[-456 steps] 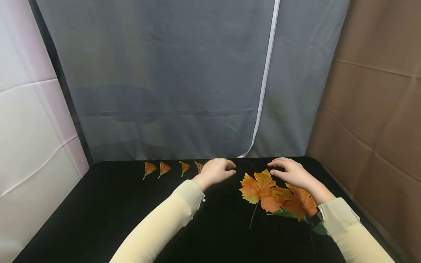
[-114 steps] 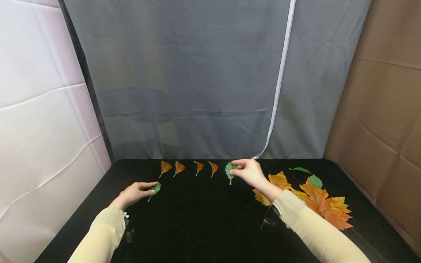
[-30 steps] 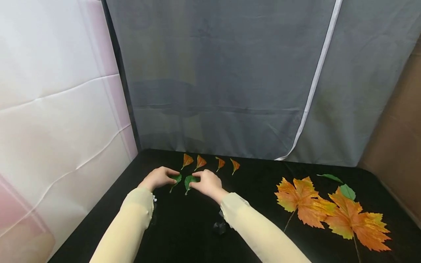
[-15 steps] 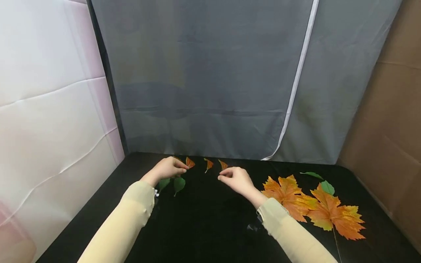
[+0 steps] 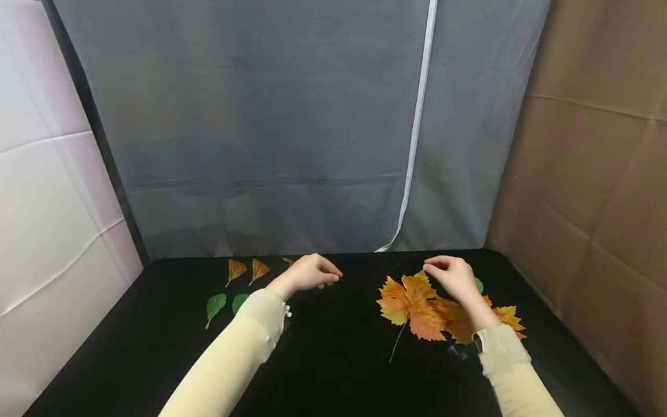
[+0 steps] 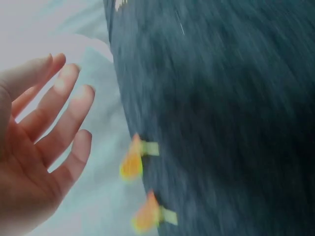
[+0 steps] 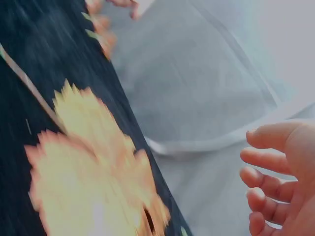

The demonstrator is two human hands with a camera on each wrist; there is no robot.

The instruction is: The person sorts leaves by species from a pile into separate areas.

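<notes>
Seen from where I stand, a black table [image 5: 333, 370] fills the lower view, w/ no box, tray or bowl on it that I can make out; the leaves lie loose on the cloth. Far left, two small green leaves [image 5: 215, 304] lie side by side, stems toward the person. Just behind them, nearer the back edge, two small orange leaves [image 5: 237, 269] lie in a row, and the tip of a third peeks out beside the left hand [image 5: 311, 272]. That hand hovers low over the table's middle back, fingers loosely curled down, gripping nothing; the left wrist view, though blurred, shows the fingers [image 6: 59, 108] spread and relaxed, w/ two of the orange leaves at the table edge. Right of centre lies a large orange maple leaf [image 5: 409, 304], stem pointing toward the person. A second large maple leaf [image 5: 508, 318] lies partly under it and under the right forearm. The right hand [image 5: 452, 277] hangs just above the far edge of the first maple leaf, fingers bent, thumb and forefinger close together; I can't tell if they pinch anything. A bit of another green leaf [image 5: 478, 285] shows behind that hand. Both arms wear pale yellow sleeves [image 5: 234, 359]. Backdrop: pinkish-white panel at left, grey curtain [image 5: 271, 127] w/ a white strip in the middle, brown paper wall at right.
</notes>
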